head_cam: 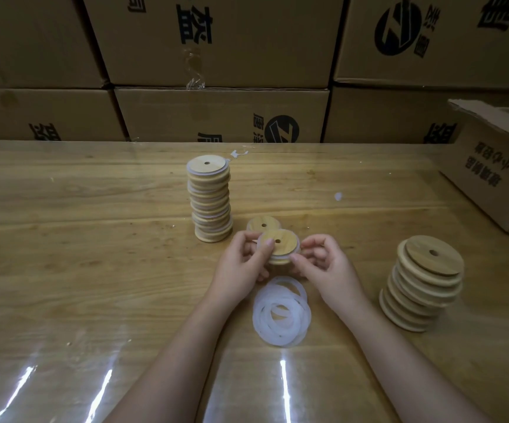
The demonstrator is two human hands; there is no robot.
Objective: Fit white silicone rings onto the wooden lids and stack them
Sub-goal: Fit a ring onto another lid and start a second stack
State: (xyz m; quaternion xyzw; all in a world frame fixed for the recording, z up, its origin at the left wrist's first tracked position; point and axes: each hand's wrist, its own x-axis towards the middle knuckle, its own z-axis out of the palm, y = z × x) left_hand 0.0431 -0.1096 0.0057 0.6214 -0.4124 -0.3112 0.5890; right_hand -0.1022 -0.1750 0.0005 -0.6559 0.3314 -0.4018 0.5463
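Note:
Both hands hold one round wooden lid [280,244] with a centre hole, just above the table. A white silicone ring shows around its rim. My left hand [242,262] pinches its left edge and my right hand [323,264] pinches its right edge. Another ringed lid [261,224] lies flat right behind it. A tall stack of ringed lids [210,199] stands behind and to the left. To the right leans a stack of bare wooden lids [421,283]. A pile of loose white rings [282,312] lies between my forearms.
The wooden table [94,239] carries a glossy clear cover. Stacked cardboard boxes [222,114] form a wall along its far edge. An open cardboard box [497,166] sits at the right rear. Small white scraps [338,196] lie on the table.

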